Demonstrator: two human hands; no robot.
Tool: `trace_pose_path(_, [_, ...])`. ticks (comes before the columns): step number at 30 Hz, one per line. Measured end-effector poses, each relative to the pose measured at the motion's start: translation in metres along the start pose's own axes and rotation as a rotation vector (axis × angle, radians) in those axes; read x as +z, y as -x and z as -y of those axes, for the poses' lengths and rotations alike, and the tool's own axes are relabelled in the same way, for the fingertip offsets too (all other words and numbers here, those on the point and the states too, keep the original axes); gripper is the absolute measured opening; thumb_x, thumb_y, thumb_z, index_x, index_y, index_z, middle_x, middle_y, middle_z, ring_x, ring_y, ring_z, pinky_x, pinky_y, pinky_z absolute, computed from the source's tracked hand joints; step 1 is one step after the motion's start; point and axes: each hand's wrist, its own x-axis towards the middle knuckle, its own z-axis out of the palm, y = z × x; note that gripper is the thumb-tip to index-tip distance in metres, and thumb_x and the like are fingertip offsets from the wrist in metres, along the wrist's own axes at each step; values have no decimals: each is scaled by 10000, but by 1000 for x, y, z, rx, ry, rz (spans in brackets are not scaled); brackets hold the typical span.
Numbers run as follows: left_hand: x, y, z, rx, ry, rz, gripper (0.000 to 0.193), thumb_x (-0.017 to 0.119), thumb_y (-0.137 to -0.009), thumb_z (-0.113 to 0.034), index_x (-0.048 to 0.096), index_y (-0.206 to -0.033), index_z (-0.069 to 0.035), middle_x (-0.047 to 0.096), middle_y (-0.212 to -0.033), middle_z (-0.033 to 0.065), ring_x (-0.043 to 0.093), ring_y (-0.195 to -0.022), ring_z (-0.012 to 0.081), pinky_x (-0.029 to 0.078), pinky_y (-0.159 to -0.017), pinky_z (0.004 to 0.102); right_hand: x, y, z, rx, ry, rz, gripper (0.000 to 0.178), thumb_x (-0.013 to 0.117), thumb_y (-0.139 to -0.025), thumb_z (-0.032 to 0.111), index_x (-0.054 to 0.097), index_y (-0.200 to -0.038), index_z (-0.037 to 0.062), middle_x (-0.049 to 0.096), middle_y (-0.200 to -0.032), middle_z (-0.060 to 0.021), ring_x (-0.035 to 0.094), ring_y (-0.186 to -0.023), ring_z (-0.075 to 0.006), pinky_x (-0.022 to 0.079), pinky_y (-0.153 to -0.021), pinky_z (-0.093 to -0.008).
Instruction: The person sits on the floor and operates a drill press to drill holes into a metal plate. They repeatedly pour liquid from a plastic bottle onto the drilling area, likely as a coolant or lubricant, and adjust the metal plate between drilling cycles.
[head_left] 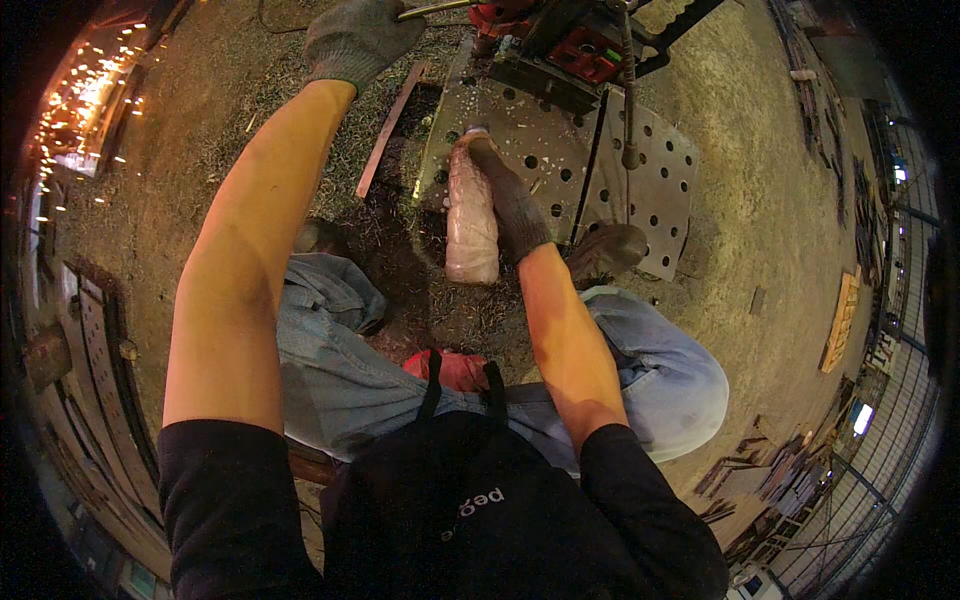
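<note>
My right hand (515, 208), in a dark glove, is wrapped around a clear plastic bottle (470, 225) with a cloudy pinkish look. The bottle's neck points away from me, over a metal plate (520, 125) with rows of round holes and wet-looking spots. My left hand (362, 42), in a grey knit glove, is closed at the far left on a thin metal lever (435, 9) that runs to a red and black machine (585, 55). That machine stands on the plate's far part, cut off by the upper edge.
Sparks (95, 100) fly at the far left. A flat metal strip (392, 130) lies left of the plate among metal shavings. A second perforated plate (655, 170) adjoins on the right, with my shoe (610, 250) at its near edge. Scrap pieces (790, 480) lie by a mesh fence (890, 440).
</note>
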Motion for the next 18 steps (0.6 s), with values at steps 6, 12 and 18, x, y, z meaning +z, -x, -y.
trace_pose_path(6, [3,2,-2,62,48,-57,359,647,-867,-464,794,-930,-143,744,-878,164,728,-843,367,559,-738,499,-17,-17,-11,-88,-28,76,374,645,-1013,438,681,-1200,116,701,-1049,-19,664,-887,-138,559,-790,-304])
trace_pose_path(12, [8,-2,3,29,30,-43,347,650,-855,-469,793,-917,-159,743,-876,167,727,-841,375,558,-733,508,-3,-3,-3,-30,-6,39,323,621,-1035,399,688,-1171,113,696,-1005,-2,657,-839,-115,555,-743,-284])
trace_pose_path(18, [12,-4,2,25,28,-47,330,644,-860,-462,799,-914,-176,747,-877,164,731,-843,376,562,-730,506,-11,-5,-4,-123,114,93,410,675,-985,411,654,-1226,79,692,-1050,-43,664,-885,-162,557,-779,-320])
